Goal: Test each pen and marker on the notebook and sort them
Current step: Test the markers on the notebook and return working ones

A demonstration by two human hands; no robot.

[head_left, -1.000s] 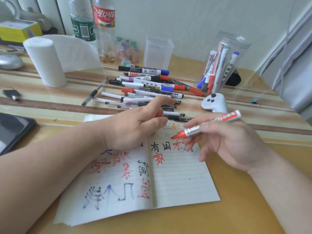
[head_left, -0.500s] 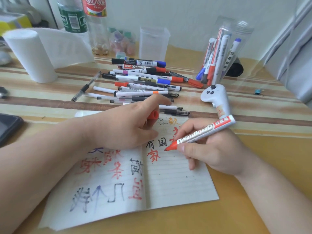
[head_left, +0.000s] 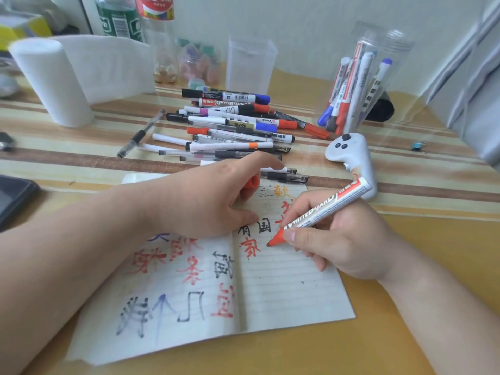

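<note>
Red whiteboard marker [head_left: 322, 212], nib down on the notebook [head_left: 284, 288], pinched low by the right hand [head_left: 343, 239].
Thin, limp paper needs pinning: the left hand [head_left: 194, 201] rests on it just left of those fingers, curled over the red cap [head_left: 250, 186]. The barrel looks light, stiff and smooth, best gripped near the nib. Beyond both hands lie the pile of pens [head_left: 232, 128] and the clear jar [head_left: 359, 85].

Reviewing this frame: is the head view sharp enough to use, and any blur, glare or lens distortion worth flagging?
Head view: sharp at centre, the lettering on the red marker in the right hand reads cleanly; top-left corner smeared, the yellow box blurred; wide-angle bend leans the clear jar outward; soft even light, only faint shadows on the notebook; mild sheen on the table.
</note>
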